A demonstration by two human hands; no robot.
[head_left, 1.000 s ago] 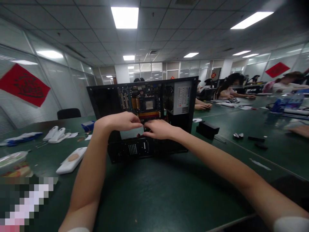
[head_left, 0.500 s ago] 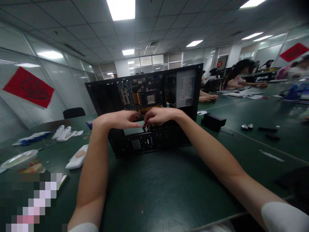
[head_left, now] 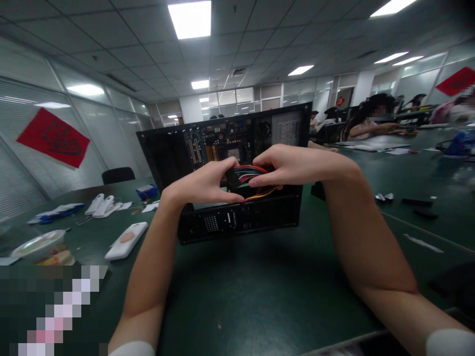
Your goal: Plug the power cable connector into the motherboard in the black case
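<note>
The table (head_left: 260, 296) is a long green one, and the case (head_left: 230, 168) stands open on it straight ahead, its bare side facing the camera. Everything else can be placed from that case. Inside it, the board (head_left: 218, 143) sits at upper middle with no cooler over its centre socket, and the supply (head_left: 287, 131) fills the upper right corner.

In front of the case's middle, both hands meet on the wires (head_left: 252, 180), a bundle of red, green, yellow and orange leads with a dark plug at its left end. The left hand (head_left: 204, 185) pinches that plug end between thumb and fingers; the right hand (head_left: 293, 165) is closed over the bundle from above. The bundle is lifted clear of the case floor, and judging by that it is not yet plugged into the board, so the connecting looks still to come. Where the leads run to is hidden by the hands, probably the supply.

Left of the case lie a phone (head_left: 126, 241) and a blue box (head_left: 147, 191).
</note>
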